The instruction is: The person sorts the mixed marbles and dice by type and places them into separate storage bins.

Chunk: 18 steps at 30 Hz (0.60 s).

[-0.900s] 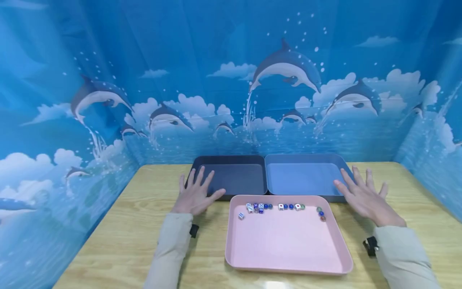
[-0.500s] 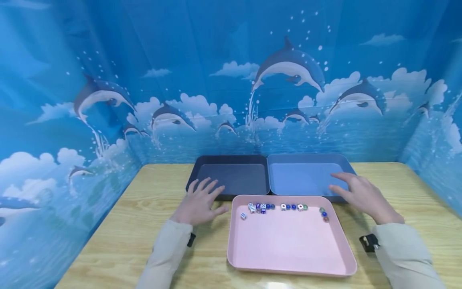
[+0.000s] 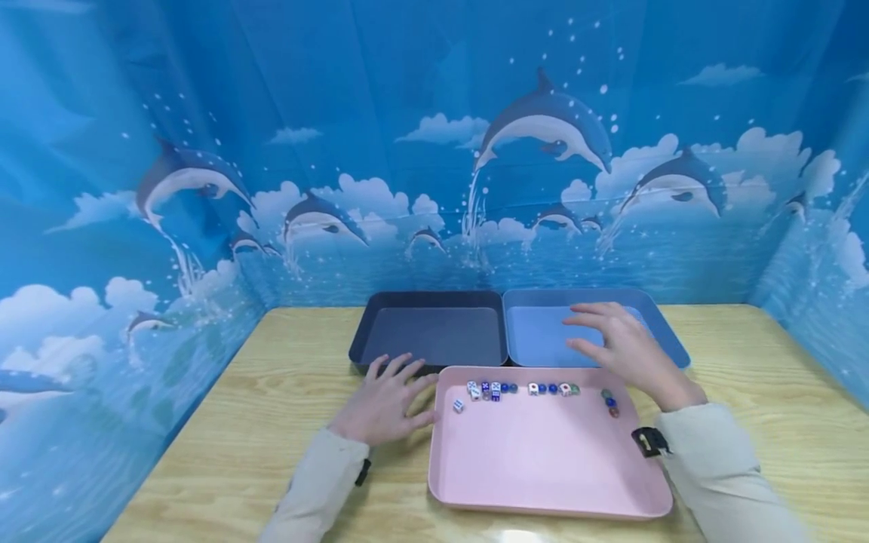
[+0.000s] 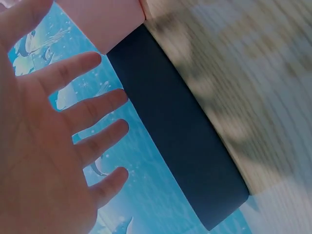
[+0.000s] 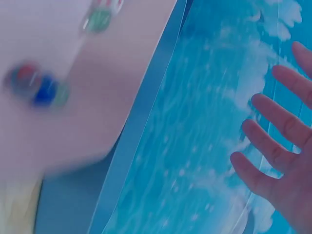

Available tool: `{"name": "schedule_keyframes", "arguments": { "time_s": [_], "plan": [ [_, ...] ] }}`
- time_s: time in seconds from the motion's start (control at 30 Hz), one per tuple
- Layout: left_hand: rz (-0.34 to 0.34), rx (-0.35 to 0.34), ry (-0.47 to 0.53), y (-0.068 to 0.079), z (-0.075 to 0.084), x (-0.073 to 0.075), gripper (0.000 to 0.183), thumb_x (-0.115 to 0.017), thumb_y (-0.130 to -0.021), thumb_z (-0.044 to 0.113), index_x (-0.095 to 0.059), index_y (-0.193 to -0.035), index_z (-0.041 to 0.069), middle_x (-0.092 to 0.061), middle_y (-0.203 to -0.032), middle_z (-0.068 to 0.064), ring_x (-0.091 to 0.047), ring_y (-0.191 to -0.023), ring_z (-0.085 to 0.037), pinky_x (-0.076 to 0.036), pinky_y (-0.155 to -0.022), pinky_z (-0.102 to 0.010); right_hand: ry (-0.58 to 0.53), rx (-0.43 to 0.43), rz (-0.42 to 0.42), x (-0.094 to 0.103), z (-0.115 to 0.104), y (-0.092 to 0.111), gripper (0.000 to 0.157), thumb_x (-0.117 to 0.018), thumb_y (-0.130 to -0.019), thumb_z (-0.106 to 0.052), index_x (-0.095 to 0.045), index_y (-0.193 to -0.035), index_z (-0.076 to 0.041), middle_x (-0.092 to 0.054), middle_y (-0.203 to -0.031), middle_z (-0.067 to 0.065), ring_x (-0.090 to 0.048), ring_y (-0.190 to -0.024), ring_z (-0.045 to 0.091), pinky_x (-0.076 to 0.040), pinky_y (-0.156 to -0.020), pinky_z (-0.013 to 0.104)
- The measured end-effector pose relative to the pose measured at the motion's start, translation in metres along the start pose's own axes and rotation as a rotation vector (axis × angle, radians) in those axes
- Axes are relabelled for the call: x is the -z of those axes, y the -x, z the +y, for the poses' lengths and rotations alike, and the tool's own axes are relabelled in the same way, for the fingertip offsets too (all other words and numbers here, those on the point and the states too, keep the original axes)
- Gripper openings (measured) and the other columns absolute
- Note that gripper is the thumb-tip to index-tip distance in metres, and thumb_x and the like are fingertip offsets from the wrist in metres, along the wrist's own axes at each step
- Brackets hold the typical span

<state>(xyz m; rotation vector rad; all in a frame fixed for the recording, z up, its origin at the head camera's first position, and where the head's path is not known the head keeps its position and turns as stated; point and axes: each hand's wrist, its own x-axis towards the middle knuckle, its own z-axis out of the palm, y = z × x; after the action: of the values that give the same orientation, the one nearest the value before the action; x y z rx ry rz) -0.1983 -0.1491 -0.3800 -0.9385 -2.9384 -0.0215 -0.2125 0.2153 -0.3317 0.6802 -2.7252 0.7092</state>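
Note:
A pink tray lies on the table, with dice and glass marbles along its far side. A white die sits apart near the left wall, beside a cluster of white and blue dice. Three marbles line the right wall. My left hand is spread at the tray's left rim, holding nothing; whether it touches the rim I cannot tell. Over the blue tray and the pink tray's far right corner hovers my right hand, empty, its fingers extended, as the right wrist view also shows.
A black tray stands behind the pink one, side by side with the blue tray. Both are bare inside where visible. Wooden tabletop surrounds the trays. A dolphin-printed curtain closes off the back and sides.
My right hand has moved left from beside the blue tray to above it. My left hand has come down from the black tray toward the pink tray's left rim. Dice and marbles look unmoved.

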Motion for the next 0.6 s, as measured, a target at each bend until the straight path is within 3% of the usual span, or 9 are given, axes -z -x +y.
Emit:
{"name": "schedule_keyframes", "arguments": {
  "time_s": [0.47, 0.6],
  "plan": [
    [-0.063, 0.016, 0.049, 0.007, 0.008, -0.003, 0.068, -0.051, -0.099, 0.06, -0.049, -0.152, 0.017, -0.038, -0.159, -0.017, -0.029, -0.147, -0.042, -0.02, -0.117, -0.065, 0.073, 0.268, -0.139, -0.041, -0.041, -0.028, 0.021, -0.076, -0.093, -0.014, -0.077, -0.113, -0.009, -0.057, -0.139, 0.021, -0.047, -0.13, 0.044, -0.039, -0.101, 0.069],
    [-0.092, 0.054, 0.071, 0.01, 0.01, -0.005, 0.07, -0.048, -0.1, 0.062, -0.045, -0.155, 0.02, -0.037, -0.16, -0.015, -0.026, -0.148, -0.042, -0.015, -0.117, -0.066, 0.066, 0.316, -0.172, -0.051, -0.047, -0.031, 0.02, -0.077, -0.092, -0.016, -0.078, -0.111, -0.01, -0.057, -0.14, 0.021, -0.043, -0.135, 0.046, -0.036, -0.104, 0.068]
  ]
}}
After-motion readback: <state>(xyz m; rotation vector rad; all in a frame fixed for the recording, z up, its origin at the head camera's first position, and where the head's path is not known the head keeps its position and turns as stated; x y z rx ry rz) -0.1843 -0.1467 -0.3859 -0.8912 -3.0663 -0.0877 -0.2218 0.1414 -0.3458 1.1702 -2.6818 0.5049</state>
